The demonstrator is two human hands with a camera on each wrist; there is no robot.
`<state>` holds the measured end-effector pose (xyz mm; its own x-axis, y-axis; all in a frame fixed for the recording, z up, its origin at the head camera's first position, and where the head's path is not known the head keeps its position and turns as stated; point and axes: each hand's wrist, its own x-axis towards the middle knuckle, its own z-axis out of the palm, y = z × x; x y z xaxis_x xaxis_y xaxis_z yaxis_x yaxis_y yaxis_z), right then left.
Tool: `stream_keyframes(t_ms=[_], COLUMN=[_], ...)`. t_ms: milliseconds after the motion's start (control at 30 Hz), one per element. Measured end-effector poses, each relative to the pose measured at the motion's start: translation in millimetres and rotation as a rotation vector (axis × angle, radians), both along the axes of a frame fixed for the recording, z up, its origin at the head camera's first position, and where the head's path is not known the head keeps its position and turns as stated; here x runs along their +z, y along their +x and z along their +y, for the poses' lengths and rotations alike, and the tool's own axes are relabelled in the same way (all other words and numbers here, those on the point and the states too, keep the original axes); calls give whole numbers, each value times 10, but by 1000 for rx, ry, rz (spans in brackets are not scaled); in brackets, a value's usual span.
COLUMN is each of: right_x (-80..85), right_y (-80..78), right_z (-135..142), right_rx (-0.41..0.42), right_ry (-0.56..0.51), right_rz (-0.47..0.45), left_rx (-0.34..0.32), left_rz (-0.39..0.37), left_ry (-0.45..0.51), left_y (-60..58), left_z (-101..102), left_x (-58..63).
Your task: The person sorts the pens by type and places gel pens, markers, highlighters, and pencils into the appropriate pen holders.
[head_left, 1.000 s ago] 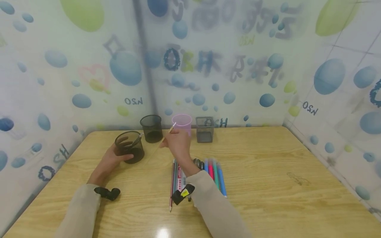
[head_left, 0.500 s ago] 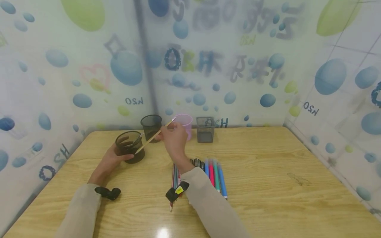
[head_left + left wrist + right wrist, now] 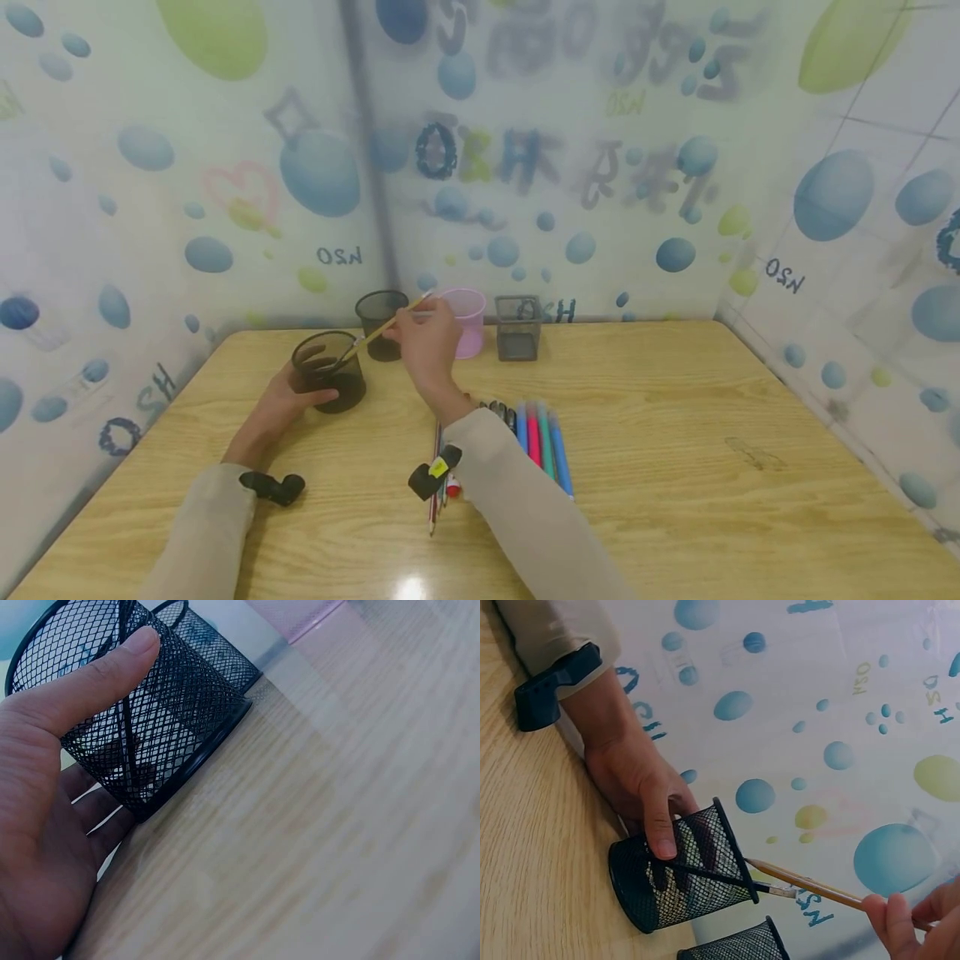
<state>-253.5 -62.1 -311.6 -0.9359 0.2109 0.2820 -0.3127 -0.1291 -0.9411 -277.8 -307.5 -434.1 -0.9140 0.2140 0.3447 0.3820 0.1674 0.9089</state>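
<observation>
My left hand (image 3: 276, 402) grips the side of a round black mesh pen cup (image 3: 347, 388), thumb in front and fingers behind. A dark-handled paintbrush (image 3: 786, 890) leans inside, its metal ferrule above the rim. My right hand (image 3: 429, 343) pinches a thin wooden-handled paintbrush (image 3: 817, 886) near its pale upper end. In the right wrist view its pointed lower end is at the cup's mouth; I cannot tell whether it is inside the rim. The left wrist view shows my thumb (image 3: 97, 682) pressed on the mesh.
Behind stand another black mesh cup (image 3: 384, 346), a pink cup (image 3: 471, 337) and a square mesh holder (image 3: 517, 342). Several colored markers (image 3: 546, 442) and pencils (image 3: 432, 510) lie in a row on the wooden table (image 3: 675, 467), partly under the right forearm. A patterned wall rises behind.
My right hand has moved left with the paintbrush, and its lower end has risen from beside the cup's lower wall to the rim. The left hand keeps its hold on the cup.
</observation>
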Motion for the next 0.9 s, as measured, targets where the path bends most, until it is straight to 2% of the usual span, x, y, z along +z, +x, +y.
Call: stream_keyframes(t_ms=[167, 400, 600, 900], right_x=[-12, 14, 11, -44], right_y=[-31, -84, -118, -104], right_z=[-71, -160, -235, -312], right_rx=[2, 2, 22, 22], right_ry=[15, 153, 267, 337], right_rz=[-20, -35, -88, -110], left_rx=[-14, 24, -4, -7], left_rz=[5, 9, -5, -8], left_ry=[2, -47, -24, -23], left_y=[-3, 9, 13, -4], left_z=[0, -3, -15, -17], left_x=[-9, 10, 17, 11])
